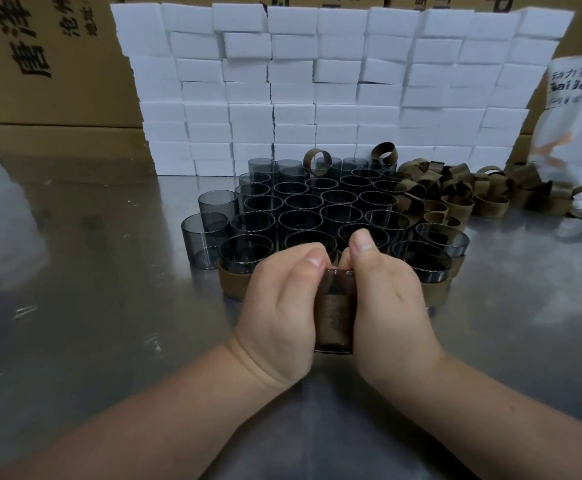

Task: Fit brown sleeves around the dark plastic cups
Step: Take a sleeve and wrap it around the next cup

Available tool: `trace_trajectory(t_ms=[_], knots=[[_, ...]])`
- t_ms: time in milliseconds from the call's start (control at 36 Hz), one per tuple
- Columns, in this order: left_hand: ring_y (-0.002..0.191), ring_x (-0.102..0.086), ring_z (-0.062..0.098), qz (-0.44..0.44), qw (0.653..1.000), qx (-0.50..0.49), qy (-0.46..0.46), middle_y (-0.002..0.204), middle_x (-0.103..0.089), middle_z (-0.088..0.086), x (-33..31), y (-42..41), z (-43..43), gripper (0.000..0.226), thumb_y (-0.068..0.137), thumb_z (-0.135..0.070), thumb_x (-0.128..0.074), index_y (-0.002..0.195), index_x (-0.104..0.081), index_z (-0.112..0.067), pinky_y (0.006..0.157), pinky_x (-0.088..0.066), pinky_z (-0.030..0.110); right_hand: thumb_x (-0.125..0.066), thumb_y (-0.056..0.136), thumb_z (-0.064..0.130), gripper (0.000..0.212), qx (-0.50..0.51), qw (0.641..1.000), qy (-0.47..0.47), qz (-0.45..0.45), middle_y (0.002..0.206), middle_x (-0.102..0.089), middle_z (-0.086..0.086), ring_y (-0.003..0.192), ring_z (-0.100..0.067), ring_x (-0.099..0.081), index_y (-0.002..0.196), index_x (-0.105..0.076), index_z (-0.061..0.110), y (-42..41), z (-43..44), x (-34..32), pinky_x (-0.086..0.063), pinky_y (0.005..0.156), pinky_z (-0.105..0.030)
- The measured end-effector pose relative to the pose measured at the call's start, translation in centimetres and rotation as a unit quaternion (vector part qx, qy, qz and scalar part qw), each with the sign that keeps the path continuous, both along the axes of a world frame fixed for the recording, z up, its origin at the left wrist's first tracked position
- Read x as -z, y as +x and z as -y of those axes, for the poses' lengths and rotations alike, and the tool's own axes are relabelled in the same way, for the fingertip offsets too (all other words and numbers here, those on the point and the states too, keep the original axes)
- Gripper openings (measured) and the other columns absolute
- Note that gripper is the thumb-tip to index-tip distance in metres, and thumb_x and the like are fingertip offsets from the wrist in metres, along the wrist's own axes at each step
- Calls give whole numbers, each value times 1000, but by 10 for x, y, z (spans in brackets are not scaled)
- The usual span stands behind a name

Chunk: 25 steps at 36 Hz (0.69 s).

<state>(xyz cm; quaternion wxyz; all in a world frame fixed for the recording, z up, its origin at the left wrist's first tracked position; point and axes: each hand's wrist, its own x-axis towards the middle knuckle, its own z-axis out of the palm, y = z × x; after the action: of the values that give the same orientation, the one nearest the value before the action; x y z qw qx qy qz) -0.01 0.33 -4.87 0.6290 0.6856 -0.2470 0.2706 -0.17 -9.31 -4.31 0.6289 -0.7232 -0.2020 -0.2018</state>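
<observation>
Left grip [279, 306] at nine o'clock and right grip [386, 299] at three clasp a dark cup [337, 280] wearing a brown sleeve [336, 318]. Bare cups [303, 202] cluster at twelve, loose sleeves [462, 194] at two, on the surface [92, 271].

Cardboard box [57, 64]: Chinese print, "沧州", "地址". White bag [576, 133]: "BaiBe", partly cut.

Glossy dark plastic cups [217, 203], matt brown sleeves [458, 205], shiny metal table [92, 271].

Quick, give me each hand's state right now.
Left hand: grips the dark plastic cup, over its brown sleeve.
Right hand: grips the same cup.
</observation>
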Motion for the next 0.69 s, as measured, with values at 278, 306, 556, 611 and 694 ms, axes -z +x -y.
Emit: trace_trajectory(t_ms=[278,306,556,611,694], knots=[[53,-41,22,-2,1000,1,5,54,-42,16,-6,-4,0,42,80,-39,-34,51,-37,-9,53,-35,32,-31,76,62,60,-1,1000,15,-18,42,-39,7,44,-5,-38,52,-42,8,-2,-1,-1,-35,47,-29],[53,-41,22,-1,1000,-1,4,54,-42,16,-6,-5,-1,42,80,-38,-34,51,-37,-8,53,-35,32,-31,76,62,61,-1,1000,14,-18,43,-39,6,44,-6,-38,53,-42,7,-2,-1,-2,-35,48,-30],[49,-37,7,-39,999,-26,-5,48,-36,0,-8,-5,1,41,84,-27,-38,49,-33,-6,51,-32,24,-34,78,60,63,3,999,24,-40,43,-38,6,46,-9,-38,53,-41,2,0,-2,-1,-34,50,-33],[49,-36,8,-50,998,-30,-16,48,-36,1,-9,-5,2,41,84,-25,-36,50,-32,-3,50,-31,26,-34,82,55,59,6,999,22,-42,41,-37,7,45,-9,-37,50,-40,6,1,-2,-2,-34,50,-34],[50,-35,20,-55,998,-32,-29,49,-36,8,-11,-5,2,42,84,-26,-36,50,-32,-1,52,-31,30,-32,85,49,56,8,999,22,-43,40,-35,8,44,-8,-35,47,-41,10,1,-3,-2,-33,50,-34]])
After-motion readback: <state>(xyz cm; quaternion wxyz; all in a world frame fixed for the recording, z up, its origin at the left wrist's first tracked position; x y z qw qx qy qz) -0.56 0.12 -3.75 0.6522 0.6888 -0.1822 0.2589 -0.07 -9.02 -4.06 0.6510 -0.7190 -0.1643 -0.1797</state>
